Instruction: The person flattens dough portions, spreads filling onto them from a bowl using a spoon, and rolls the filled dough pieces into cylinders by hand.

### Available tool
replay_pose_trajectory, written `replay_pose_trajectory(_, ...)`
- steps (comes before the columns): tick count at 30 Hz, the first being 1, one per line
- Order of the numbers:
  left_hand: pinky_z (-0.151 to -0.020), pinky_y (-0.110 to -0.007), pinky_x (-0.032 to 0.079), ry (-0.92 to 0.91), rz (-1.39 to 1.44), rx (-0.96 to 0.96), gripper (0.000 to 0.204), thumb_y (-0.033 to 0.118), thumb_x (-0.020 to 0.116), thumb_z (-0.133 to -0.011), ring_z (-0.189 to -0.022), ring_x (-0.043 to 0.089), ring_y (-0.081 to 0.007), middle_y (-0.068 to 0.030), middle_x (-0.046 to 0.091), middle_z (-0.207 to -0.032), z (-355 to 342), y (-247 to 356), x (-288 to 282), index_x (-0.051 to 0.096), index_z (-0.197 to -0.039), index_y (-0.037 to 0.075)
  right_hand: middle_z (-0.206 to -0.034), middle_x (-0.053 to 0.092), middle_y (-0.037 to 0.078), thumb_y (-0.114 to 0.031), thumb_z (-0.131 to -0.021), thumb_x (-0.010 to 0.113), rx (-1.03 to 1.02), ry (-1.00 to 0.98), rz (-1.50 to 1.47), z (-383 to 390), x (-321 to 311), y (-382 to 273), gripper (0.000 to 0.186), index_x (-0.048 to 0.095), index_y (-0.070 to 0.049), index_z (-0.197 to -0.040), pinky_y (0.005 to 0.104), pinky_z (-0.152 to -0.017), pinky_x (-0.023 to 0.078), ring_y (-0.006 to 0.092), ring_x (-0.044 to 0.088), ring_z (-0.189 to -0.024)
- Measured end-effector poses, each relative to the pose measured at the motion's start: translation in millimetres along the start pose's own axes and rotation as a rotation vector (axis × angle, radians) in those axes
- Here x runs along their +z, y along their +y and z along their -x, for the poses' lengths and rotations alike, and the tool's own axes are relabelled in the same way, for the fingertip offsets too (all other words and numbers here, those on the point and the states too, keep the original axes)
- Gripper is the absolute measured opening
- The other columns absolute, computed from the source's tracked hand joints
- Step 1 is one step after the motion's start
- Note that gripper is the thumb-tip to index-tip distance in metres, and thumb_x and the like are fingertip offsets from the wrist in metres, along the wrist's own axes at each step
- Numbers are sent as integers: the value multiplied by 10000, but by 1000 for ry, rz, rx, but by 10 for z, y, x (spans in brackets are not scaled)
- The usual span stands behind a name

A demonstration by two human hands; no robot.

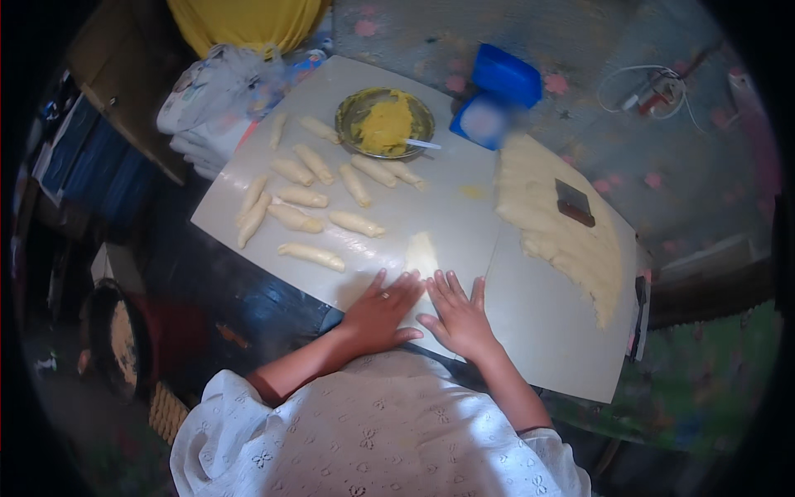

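Note:
A small flat piece of pale dough (421, 253) lies near the front edge of the white board, partly hidden under my fingers. My left hand (383, 311) presses flat on its near left side, fingers stretched out, a ring on one finger. Beside it, my right hand (457, 313) rests with fingers spread, its fingertips at the dough's right edge. Several shaped dough rolls (356, 222) are scattered over the board's left half. Behind them stands a metal bowl (344, 116) of yellow filling (387, 124), with a white-handled utensil (422, 144) leaning on its rim.
A large rolled-out dough sheet (538, 207) covers the board's right side, with a dark-handled scraper (575, 203) on it. An open blue container (507, 76) holding something white stands behind the board. Plastic bags (217, 99) sit at the back left; a dark pan (104, 331) is low at left.

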State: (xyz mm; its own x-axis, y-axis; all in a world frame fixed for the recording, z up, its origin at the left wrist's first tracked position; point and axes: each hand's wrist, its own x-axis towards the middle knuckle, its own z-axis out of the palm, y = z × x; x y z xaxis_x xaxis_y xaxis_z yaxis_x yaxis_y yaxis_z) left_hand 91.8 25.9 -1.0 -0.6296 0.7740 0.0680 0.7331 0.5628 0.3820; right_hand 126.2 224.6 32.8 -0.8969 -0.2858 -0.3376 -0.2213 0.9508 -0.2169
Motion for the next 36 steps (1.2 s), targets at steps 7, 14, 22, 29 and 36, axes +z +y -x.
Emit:
replay_pose_trajectory(7,-1159,-478,47,-256,26,-75,834,606,426,-888,-1442,133,-292,-188,211,-1526,-65,4,-189,261,-1453,14,-1531,225,165,-438,-962,393,62,115,-134,-298,56,10,635,270,-72,-1466,583,-1125,6,267,193,-1431)
replay_pose_trajectory(14,-1159,-476,60,-166,-93,-111,781,579,391,-916,-1435,172,-264,-168,244,-1522,-271,-105,-113,286,-1445,14,-1527,284,62,-442,-975,346,27,261,-103,-495,65,173,566,328,-143,-1456,637,-1094,-47,259,187,-1434)
replay_pose_trajectory(22,-1152,-505,51,44,9,-17,800,585,387,-914,-1435,180,-255,-166,253,-1520,-383,-256,-94,259,-1453,8,-1537,261,51,-513,-966,307,110,298,-141,-542,140,185,600,355,-159,-1448,650,-1080,-66,292,129,-1445)
replay_pose_trajectory(29,-1146,-514,109,-134,9,-69,821,536,493,-888,-1418,203,-321,-181,282,-1499,-416,-365,-124,254,-1436,-28,-1518,304,49,-510,-967,315,66,450,-206,-718,34,125,581,394,-163,-1425,672,-1066,-69,286,147,-1441)
replay_pose_trajectory(36,-1135,-526,138,97,220,-41,872,535,507,-883,-1413,188,-365,-287,207,-1485,-379,-470,-115,220,-1422,-87,-1545,234,54,-568,-945,316,96,210,-152,-908,-240,40,677,259,-162,-1484,617,-1104,-55,263,160,-1439)
